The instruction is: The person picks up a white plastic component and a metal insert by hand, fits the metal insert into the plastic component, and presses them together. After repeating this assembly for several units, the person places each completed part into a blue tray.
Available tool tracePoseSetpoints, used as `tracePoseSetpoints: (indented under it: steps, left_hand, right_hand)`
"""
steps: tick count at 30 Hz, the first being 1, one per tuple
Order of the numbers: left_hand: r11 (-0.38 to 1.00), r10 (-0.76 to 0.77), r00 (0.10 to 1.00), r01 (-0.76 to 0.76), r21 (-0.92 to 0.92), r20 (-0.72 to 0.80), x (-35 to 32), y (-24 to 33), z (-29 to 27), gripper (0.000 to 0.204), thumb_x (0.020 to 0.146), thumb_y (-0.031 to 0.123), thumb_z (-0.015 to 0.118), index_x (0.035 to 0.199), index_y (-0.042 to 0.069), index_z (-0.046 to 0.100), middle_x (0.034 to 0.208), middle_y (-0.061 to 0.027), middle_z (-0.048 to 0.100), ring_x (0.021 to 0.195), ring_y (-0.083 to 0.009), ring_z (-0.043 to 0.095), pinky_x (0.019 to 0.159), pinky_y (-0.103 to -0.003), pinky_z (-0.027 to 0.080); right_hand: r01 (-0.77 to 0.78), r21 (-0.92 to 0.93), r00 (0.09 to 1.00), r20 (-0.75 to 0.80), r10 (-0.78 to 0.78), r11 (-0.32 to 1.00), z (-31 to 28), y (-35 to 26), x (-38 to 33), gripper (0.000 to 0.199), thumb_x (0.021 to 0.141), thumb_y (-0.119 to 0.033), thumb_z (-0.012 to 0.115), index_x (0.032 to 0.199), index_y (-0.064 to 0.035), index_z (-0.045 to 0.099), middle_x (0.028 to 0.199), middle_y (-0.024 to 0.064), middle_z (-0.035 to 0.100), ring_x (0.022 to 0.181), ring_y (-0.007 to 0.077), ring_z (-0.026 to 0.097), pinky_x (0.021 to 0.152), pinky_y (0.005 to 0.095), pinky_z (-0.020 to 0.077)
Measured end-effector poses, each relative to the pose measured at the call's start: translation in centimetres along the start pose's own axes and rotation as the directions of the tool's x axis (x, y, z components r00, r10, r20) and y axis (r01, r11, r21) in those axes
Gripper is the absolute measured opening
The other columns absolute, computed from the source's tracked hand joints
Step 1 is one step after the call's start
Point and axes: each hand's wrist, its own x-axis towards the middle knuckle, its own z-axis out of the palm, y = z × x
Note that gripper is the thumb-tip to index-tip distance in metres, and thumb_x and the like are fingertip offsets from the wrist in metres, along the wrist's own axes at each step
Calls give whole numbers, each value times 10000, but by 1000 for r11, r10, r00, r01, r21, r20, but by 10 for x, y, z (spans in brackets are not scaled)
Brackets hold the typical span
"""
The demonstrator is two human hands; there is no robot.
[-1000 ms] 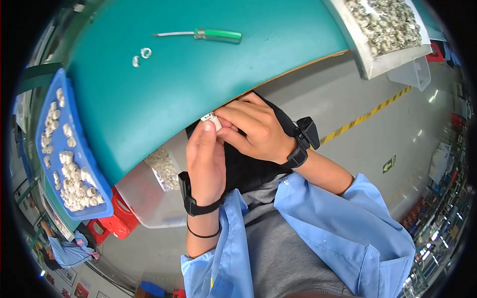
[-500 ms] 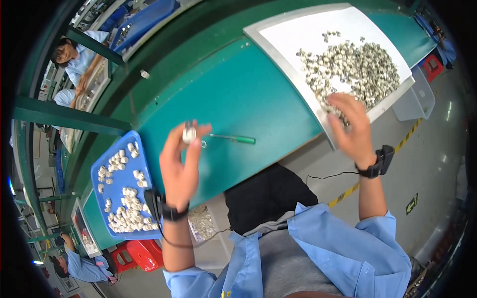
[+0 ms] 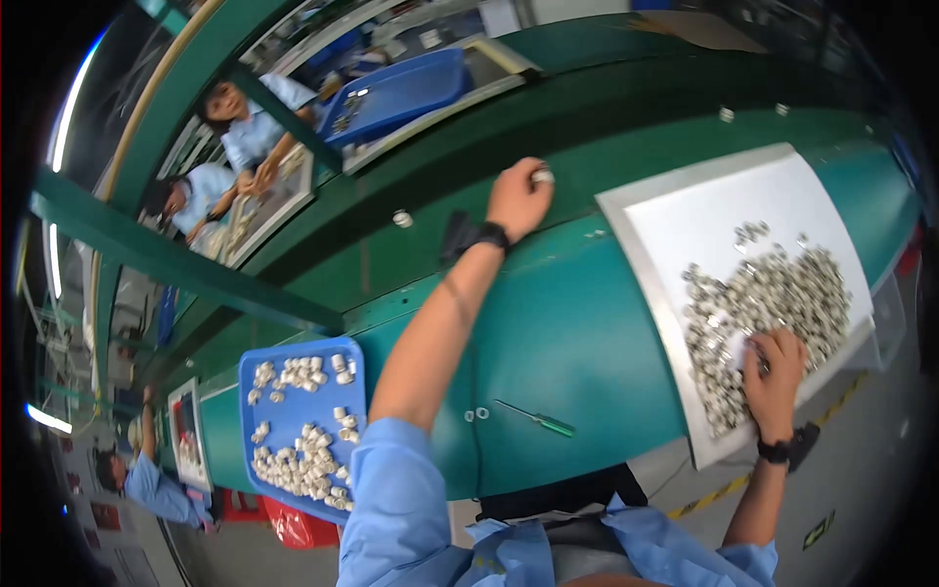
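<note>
Reaching out over the dark green belt, my left hand [image 3: 518, 203] is closed around a small white cylindrical part [image 3: 544, 176], only partly visible between the fingers. My right hand [image 3: 776, 377] is down at the near side of a heap of small white-and-metal parts [image 3: 773, 293]. Its fingers curl inward, and what they pinch is hidden. The heap lies on a white-lined tray with a pale frame [image 3: 641, 264]. A screwdriver with a green handle [image 3: 554, 425] rests on the green table between my arms, beside two small rings [image 3: 476, 415].
A blue tray [image 3: 360, 391] holding many white cylindrical parts stands left of my left arm. Single white parts lie on the belt [image 3: 402, 218]. Green metal posts and a beam [image 3: 196, 256] rise at the left. Co-workers sit beyond, near another blue tray [image 3: 406, 93].
My left hand has swung forward from above the table to the belt, carrying the white part. My right hand has closed its fingers at the heap. The view has shifted.
</note>
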Motion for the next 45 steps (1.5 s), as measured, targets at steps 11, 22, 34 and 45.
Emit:
tracePoseSetpoints:
  steps: [11,22,34,45]
  left_hand:
    - [953,-29,1000,27,302,3,30,4,27,607,804,394,719,1264,16,603,1247,-178,583,1174,-366,515,997,-463,406]
    - [949,312,906,-313,-43,286,-209,156,-210,310,923,224,671,1165,42,605,1068,-112,644,1026,-266,609,946,-395,368]
    - [780,-382,739,580,236,-556,-453,38,-374,170,916,117,672,1038,0,681,936,-138,707,886,-250,682,799,-348,520]
    - [424,-558,693,711,561,-457,-353,-35,-356,458,832,409,734,1020,-6,691,893,-185,726,876,-362,698,799,-442,546]
  right_hand:
    - [34,-114,999,39,-29,993,8,14,-2,142,976,-98,548,1073,-26,623,1044,104,619,1060,277,547,1049,419,321]
    - [-118,-2,982,-150,116,993,15,50,-16,290,1038,-179,535,1253,-3,620,1219,149,641,1169,288,543,1033,416,396]
    - [-129,315,974,-136,180,940,10,-18,-16,284,1025,-196,597,1204,20,644,1118,108,672,988,168,607,898,320,487]
    - [77,579,985,-171,29,811,3,-133,-47,241,977,-76,634,1201,13,613,1114,118,694,1013,170,631,965,318,468]
